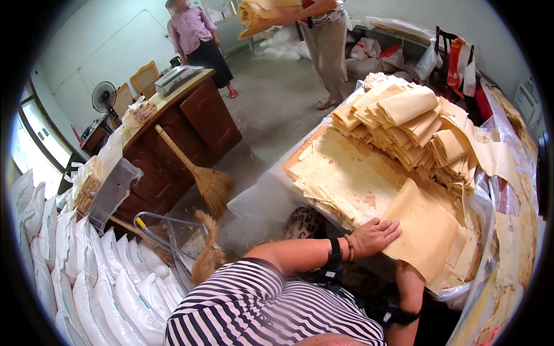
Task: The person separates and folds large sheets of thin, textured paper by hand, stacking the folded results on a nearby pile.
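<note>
A thin, flexible tan sheet [424, 225] lies over the near right part of a low stack of similar flat sheets [346, 167]. My left hand [375, 236] rests on its left edge, fingers stretched out and flat. My right hand [411, 272] reaches under the sheet's near edge; its fingers are hidden beneath. Beyond the flat stack, a heap of folded tan sheets [410, 121] is piled up, some rolled over at the ends. What the sheets are made of, I cannot tell.
Two people stand farther back; one carries a bundle of tan sheets [262, 17]. A straw broom [210, 184] leans on a brown cabinet [210, 109] with a scale [176, 79] on top. White sacks [130, 300] fill the lower left. Clear plastic [259, 202] hangs off the stack's left side.
</note>
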{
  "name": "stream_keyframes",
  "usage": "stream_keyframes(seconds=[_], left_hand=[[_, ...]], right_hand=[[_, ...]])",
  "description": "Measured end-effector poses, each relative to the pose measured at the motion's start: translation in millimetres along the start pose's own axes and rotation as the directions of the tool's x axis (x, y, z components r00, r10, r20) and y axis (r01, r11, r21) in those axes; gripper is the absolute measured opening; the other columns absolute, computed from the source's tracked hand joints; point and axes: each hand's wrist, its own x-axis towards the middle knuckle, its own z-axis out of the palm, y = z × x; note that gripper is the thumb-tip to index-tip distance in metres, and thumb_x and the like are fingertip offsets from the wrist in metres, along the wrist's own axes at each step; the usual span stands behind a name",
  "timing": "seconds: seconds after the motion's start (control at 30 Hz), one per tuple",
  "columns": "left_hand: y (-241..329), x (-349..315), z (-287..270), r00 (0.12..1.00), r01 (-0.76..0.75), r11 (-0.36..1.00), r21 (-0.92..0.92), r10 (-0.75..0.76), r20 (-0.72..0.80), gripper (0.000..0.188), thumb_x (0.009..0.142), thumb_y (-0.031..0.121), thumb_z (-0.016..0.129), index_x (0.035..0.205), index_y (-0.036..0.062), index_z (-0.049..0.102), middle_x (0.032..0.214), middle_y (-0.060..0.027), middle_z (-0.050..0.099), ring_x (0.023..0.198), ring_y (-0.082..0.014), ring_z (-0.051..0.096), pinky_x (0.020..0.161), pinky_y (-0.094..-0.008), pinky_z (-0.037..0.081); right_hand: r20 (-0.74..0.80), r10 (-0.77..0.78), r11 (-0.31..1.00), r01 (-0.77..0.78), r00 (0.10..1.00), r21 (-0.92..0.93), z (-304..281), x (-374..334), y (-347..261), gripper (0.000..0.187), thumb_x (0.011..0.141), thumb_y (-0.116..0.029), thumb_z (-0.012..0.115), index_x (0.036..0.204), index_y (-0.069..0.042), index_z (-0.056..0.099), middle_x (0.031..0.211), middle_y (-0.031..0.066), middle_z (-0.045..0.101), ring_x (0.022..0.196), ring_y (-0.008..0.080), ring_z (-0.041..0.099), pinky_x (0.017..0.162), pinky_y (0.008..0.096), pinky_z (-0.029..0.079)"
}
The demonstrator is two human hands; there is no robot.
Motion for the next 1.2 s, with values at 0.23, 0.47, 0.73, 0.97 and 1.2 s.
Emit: stream_keyframes(seconds=[0.23, 0.47, 0.73, 0.97, 1.2], left_hand=[[0.0, -1.3, 0.7, 0.999, -0.02, 1.0, 0.008, 0.019, 0.051, 0.045, 0.089, 0.02, 0.053, 0.13, 0.0022, 0.058, 0.138, -0.0149, 0.058, 0.119, -0.0229, 0.055, 0.089, -0.0351, 0.045], [0.2, -2.2, -0.5, 0.999, -0.015, 0.998, 0.066, 0.011, 0.053, 0.043, 0.088, 0.019, 0.054, 0.128, 0.003, 0.06, 0.139, -0.0151, 0.057, 0.118, -0.0224, 0.055, 0.088, -0.0349, 0.045], [-24.9, 30.2, -51.7, 0.995, 0.042, 0.811, -0.584, 0.021, 0.1, 0.034, 0.072, 0.025, 0.074, 0.098, 0.0051, 0.064, 0.114, -0.0188, 0.062, 0.112, -0.0364, 0.059, 0.093, -0.0486, 0.049], [-66.9, 22.7, 1.7, 0.638, 0.767, 0.464, -0.444, -0.63, 0.444, 0.044, 0.091, 0.03, 0.074, 0.117, -0.0044, 0.063, 0.081, -0.0093, 0.068, 0.065, -0.014, 0.064, 0.057, -0.0294, 0.052], [-41.1, 61.0, -23.6, 0.434, 0.856, -0.06, -0.513, -0.455, 0.778, 0.036, 0.093, 0.028, 0.071, 0.108, -0.0039, 0.066, 0.079, -0.0027, 0.066, 0.06, -0.0087, 0.059, 0.05, -0.023, 0.047]], right_hand=[[0.244, 0.097, 0.864, -0.203, 0.965, 0.46, -138.1, 10.2, -65.8, 0.021, 0.092, -0.016, 0.065, 0.103, 0.0, 0.073, 0.097, 0.0195, 0.072, 0.093, 0.0367, 0.068, 0.086, 0.0414, 0.052], [-0.017, 0.043, 0.999, -0.043, 0.999, 0.031, -32.6, 91.4, -10.1, 0.049, 0.095, -0.029, 0.061, 0.14, -0.01, 0.057, 0.155, 0.0151, 0.043, 0.148, 0.0349, 0.031, 0.12, 0.0532, 0.02], [0.0, 0.21, 0.964, -0.207, 0.978, -0.164, -7.1, 96.6, 23.6, 0.066, 0.094, -0.055, 0.053, 0.147, -0.015, 0.051, 0.162, 0.0095, 0.035, 0.152, 0.0365, 0.021, 0.119, 0.0635, 0.012], [0.023, 0.262, 0.947, -0.252, 0.965, -0.199, -3.9, 106.2, 8.6, 0.066, 0.096, -0.059, 0.048, 0.152, -0.024, 0.046, 0.164, 0.0049, 0.032, 0.154, 0.0332, 0.019, 0.119, 0.0647, 0.016], [-0.056, 0.238, 0.964, -0.243, 0.97, -0.11, -14.2, 87.1, 13.8, 0.06, 0.095, -0.053, 0.054, 0.146, -0.022, 0.053, 0.16, 0.0076, 0.038, 0.151, 0.0323, 0.025, 0.121, 0.0589, 0.019]])
